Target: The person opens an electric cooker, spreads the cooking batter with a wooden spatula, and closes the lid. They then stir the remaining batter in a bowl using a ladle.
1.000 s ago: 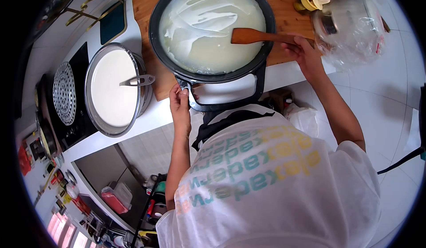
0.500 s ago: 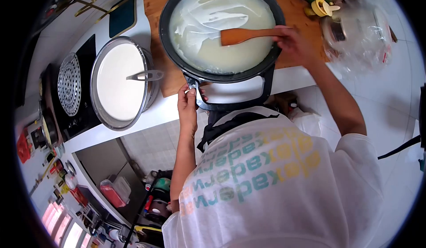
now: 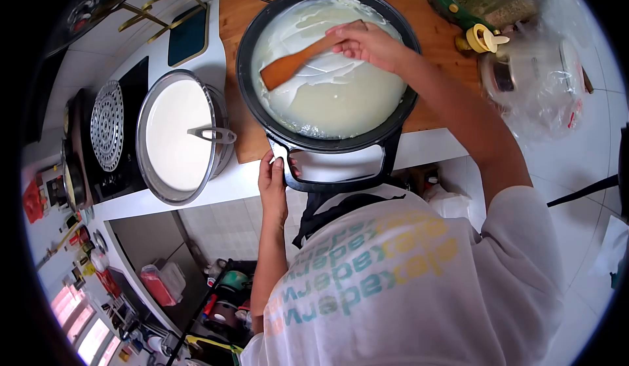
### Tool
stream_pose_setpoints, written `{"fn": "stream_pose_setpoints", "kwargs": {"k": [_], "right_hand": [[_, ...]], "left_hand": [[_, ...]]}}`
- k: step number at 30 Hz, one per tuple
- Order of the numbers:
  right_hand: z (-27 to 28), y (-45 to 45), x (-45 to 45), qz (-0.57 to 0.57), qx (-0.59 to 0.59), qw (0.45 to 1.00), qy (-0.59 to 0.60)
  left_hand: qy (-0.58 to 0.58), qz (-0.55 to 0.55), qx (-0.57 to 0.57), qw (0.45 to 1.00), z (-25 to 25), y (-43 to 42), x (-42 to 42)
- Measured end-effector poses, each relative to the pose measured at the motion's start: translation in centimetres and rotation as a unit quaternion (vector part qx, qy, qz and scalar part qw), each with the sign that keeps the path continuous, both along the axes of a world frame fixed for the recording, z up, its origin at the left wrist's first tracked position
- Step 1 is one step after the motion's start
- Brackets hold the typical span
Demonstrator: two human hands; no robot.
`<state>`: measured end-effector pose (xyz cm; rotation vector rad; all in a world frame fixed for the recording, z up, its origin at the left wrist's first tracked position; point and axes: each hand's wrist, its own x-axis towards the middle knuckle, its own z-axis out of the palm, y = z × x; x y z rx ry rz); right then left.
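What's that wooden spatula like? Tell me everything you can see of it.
The wooden spatula is orange-brown and smooth-looking, apparently wood, with a broad, flat blade narrowing into a slimmer handle. The right hand grips the handle, hiding part of it. It lies slantwise over the dark round pan, blade toward the pan's left side. Beneath it is a pale, creamy layer; whether the blade is touching that layer is hard to tell.

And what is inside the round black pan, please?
Inside the pan is a pale layer with whiter streaks. The wooden spatula, held by the right grip, is over it; both hide some of it. The layer covers the pan's bottom, which cannot be seen.
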<state>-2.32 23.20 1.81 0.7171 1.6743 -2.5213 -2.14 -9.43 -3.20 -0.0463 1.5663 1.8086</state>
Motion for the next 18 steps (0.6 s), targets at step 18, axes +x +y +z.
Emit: {"fn": "stream_pose_setpoints", "kwargs": {"k": [18], "right_hand": [[-0.4, 1.8, 9.1, -0.199, -0.027, 0.98, 0.004]], "left_hand": [[0.007, -0.032, -0.003, 0.999, -0.1, -0.2, -0.5]]}}
